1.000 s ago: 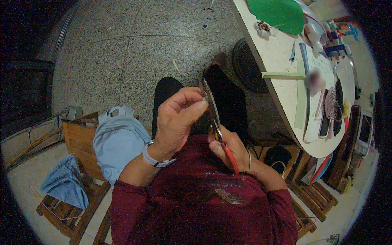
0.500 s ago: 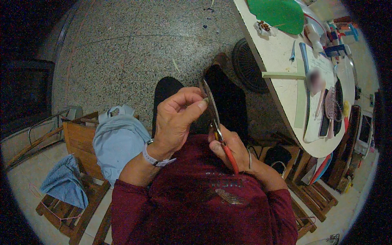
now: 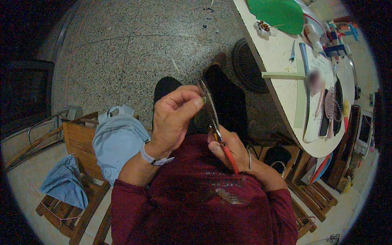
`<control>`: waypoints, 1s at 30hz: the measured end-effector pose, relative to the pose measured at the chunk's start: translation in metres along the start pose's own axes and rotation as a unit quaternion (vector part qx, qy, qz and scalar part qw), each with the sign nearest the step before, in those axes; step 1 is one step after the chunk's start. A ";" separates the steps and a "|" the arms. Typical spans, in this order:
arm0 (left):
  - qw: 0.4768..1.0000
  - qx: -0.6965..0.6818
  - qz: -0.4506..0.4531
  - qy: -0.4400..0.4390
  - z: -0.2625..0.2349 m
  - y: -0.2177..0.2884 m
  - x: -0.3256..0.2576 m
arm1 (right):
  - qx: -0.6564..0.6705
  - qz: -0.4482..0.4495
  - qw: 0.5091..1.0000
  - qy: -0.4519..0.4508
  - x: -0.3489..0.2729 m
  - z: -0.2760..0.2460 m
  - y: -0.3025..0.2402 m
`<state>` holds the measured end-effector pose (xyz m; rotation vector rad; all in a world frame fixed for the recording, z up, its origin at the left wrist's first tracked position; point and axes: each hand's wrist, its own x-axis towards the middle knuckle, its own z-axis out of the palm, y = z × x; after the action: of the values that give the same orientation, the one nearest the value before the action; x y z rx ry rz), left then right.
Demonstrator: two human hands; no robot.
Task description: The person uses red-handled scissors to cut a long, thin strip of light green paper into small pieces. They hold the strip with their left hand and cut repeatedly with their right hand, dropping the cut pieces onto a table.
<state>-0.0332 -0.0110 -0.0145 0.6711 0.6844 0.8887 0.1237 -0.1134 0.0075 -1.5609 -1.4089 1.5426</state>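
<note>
My right hand (image 3: 236,148) is wrapped round red-handled shears (image 3: 230,158) in front of my maroon shirt. Their long, thin dark blades point up and away from me, and a bit of yellow shows near the pivot. Beside the blades, my left hand (image 3: 174,116) is closed in a pinch, thumb against forefinger. A small pale-green bit shows at the thumb tip, too small to name. Whether the left fingertips touch the blade I cannot tell.
To the right, a white table (image 3: 281,98) carries pale strips (image 3: 283,75), hairbrushes (image 3: 330,104) and a green sheet (image 3: 277,14). A light-blue backpack (image 3: 120,141) rests on a wooden chair at left, near a folded denim cloth (image 3: 65,181). A round black grille (image 3: 249,67) stands under the table edge.
My left hand has shifted slightly left, keeping its pinch. The shears' blades have tipped a little to the left; my right hand stays closed on the handles.
</note>
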 end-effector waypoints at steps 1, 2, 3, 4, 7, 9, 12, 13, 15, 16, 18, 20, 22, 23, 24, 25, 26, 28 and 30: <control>1.000 -0.007 0.004 -0.005 0.000 0.000 0.000 | -0.002 -0.001 1.000 0.002 0.000 0.001 0.001; 1.000 -0.026 -0.015 0.007 0.001 0.001 0.000 | -0.004 -0.002 1.000 0.004 0.000 0.001 0.001; 0.998 -0.045 -0.034 0.020 0.004 0.005 -0.001 | -0.006 -0.001 1.000 0.008 0.000 0.001 0.001; 0.996 -0.064 -0.053 0.032 0.006 0.006 -0.001 | -0.008 0.000 1.000 0.012 0.000 0.001 0.001; 0.999 -0.034 -0.020 0.015 0.004 0.001 -0.002 | -0.019 0.005 1.000 0.016 0.000 0.001 -0.002; 1.000 0.007 -0.005 0.015 0.002 -0.003 -0.002 | -0.019 0.004 1.000 0.017 0.000 0.001 -0.004; 1.000 0.005 0.002 0.014 0.002 -0.004 -0.002 | -0.011 -0.007 1.000 0.018 0.000 0.001 -0.003; 1.000 -0.007 0.002 0.014 0.003 -0.003 -0.002 | -0.012 -0.011 1.000 0.016 0.000 0.001 -0.001; 1.000 -0.004 0.001 0.008 0.001 -0.004 -0.002 | -0.020 -0.011 1.000 0.014 0.000 0.000 0.001; 1.000 -0.003 0.001 0.005 0.001 -0.005 -0.002 | -0.027 -0.008 1.000 0.014 0.001 0.000 0.002; 1.000 -0.005 -0.005 0.008 -0.001 -0.005 -0.002 | -0.035 -0.005 0.999 0.012 0.001 0.000 0.004; 1.000 -0.006 -0.006 0.012 -0.001 -0.005 -0.002 | -0.035 -0.007 0.999 0.009 0.001 0.000 0.005; 1.000 -0.003 -0.002 0.013 0.001 -0.004 -0.002 | -0.029 -0.008 0.999 0.011 0.002 0.001 0.005; 1.000 -0.009 -0.007 0.016 0.001 -0.004 -0.002 | -0.025 -0.009 1.000 0.012 0.002 0.001 0.004; 1.000 -0.015 -0.010 0.018 0.002 -0.003 -0.002 | -0.024 -0.008 1.000 0.009 0.001 0.000 0.003; 0.999 -0.022 -0.014 0.021 0.002 -0.003 -0.002 | -0.023 -0.006 1.000 0.007 0.001 0.000 0.002; 1.000 -0.009 -0.013 0.018 0.002 -0.003 -0.002 | -0.022 -0.005 1.000 0.004 0.001 -0.001 0.002; 1.000 0.016 -0.013 0.010 0.001 -0.002 -0.002 | -0.021 -0.010 1.000 0.003 0.001 -0.001 0.003; 1.000 0.017 -0.008 0.005 -0.001 -0.002 -0.002 | -0.018 -0.010 1.000 0.003 0.001 0.000 0.004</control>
<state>-0.0334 -0.0134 -0.0165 0.6910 0.7137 0.8676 0.1250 -0.1140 0.0038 -1.5658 -1.4528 1.5066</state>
